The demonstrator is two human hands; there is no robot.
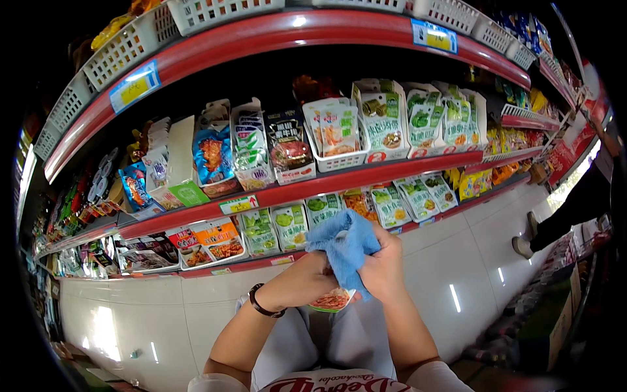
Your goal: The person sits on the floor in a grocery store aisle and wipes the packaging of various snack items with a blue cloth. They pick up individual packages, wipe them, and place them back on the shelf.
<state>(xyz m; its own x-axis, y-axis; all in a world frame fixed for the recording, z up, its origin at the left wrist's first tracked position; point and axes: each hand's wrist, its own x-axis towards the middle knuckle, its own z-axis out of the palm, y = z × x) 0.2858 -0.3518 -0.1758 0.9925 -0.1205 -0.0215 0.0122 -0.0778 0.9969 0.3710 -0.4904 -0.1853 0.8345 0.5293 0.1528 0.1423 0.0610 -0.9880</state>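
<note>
A blue cloth (pixel 350 252) is bunched between my two hands, in front of the lower shelf. My right hand (pixel 387 267) grips the cloth from the right side. My left hand (pixel 306 279), with a dark band around the wrist, holds a printed food packet (pixel 333 300) whose lower end shows below the cloth. The upper part of the packet is hidden by the cloth and my fingers. Just beyond the hands stand green-and-white food pouches (pixel 290 223) on the bottom shelf.
A red-edged middle shelf (pixel 303 188) carries boxes of pouches and a white plastic basket (pixel 343 159). Above it runs another red shelf edge (pixel 313 30) with white baskets. Tiled floor (pixel 441 264) lies below. At the right, a person's legs (pixel 570 196) stand in the aisle near stacked goods.
</note>
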